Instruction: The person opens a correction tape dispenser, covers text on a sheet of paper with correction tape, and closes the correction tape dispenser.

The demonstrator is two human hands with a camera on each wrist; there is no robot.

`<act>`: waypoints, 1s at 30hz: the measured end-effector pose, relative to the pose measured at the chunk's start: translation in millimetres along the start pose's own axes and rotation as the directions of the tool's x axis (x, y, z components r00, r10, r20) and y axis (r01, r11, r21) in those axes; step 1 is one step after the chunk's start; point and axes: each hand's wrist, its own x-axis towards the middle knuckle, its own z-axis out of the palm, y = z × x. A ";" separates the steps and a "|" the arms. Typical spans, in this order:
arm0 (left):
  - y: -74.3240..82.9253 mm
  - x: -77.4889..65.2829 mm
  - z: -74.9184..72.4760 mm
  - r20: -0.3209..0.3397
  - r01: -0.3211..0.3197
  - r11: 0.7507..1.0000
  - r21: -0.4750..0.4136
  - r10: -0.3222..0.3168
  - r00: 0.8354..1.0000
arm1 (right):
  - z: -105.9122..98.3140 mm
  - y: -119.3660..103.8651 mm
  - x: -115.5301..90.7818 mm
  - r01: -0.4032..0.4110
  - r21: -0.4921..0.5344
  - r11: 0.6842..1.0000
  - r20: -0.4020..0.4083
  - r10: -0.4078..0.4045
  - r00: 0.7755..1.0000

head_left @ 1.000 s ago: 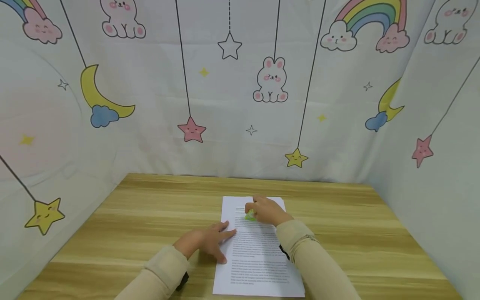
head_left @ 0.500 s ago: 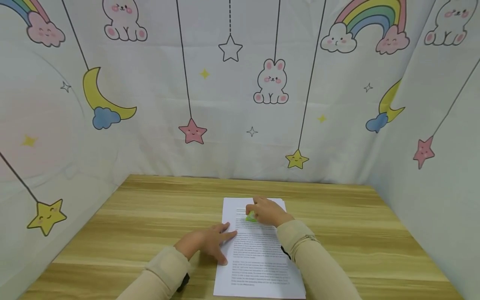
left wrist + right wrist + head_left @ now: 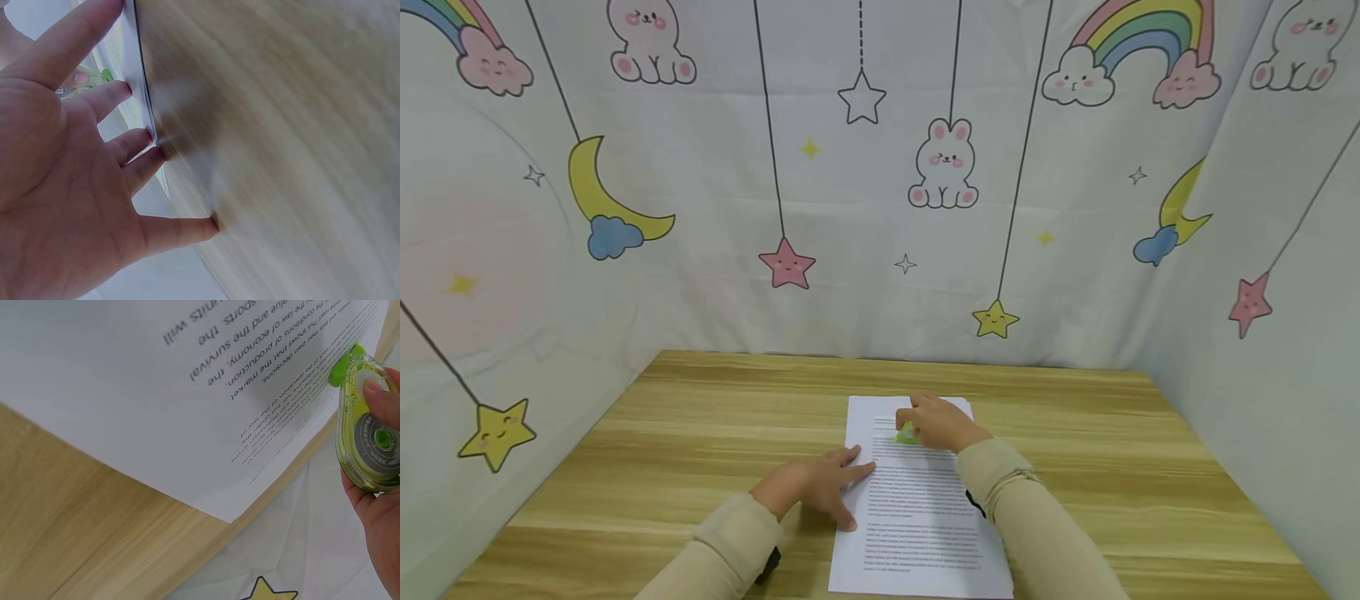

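Observation:
A printed sheet of paper (image 3: 917, 546) lies on the wooden table, with what looks like more paper beneath it. My right hand (image 3: 942, 422) grips a correction tape dispenser (image 3: 369, 434), clear and green with a grey reel inside. Its green tip (image 3: 340, 367) meets the page among the upper lines of print. In the head view the fingers cover most of the dispenser. My left hand (image 3: 820, 485) is spread at the paper's left edge. Some of its fingertips rest on the sheet, and in the left wrist view the little finger (image 3: 181, 231) touches the wood.
The wooden table (image 3: 700, 433) extends to both sides of the paper. A white cloth backdrop (image 3: 850, 317) printed with stars, rabbits and rainbows hangs behind it and along both sides.
My right hand and the dispenser have shifted very slightly to the right over the page. The left hand keeps its place on the paper's edge; the whole head view has tilted a little.

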 end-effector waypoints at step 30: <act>1.0 -2.2 -0.6 -0.003 0.011 1.000 -0.024 -0.012 1.000 | 2.8 7.1 -1.2 0.020 0.017 1.000 -0.016 -0.020 1.000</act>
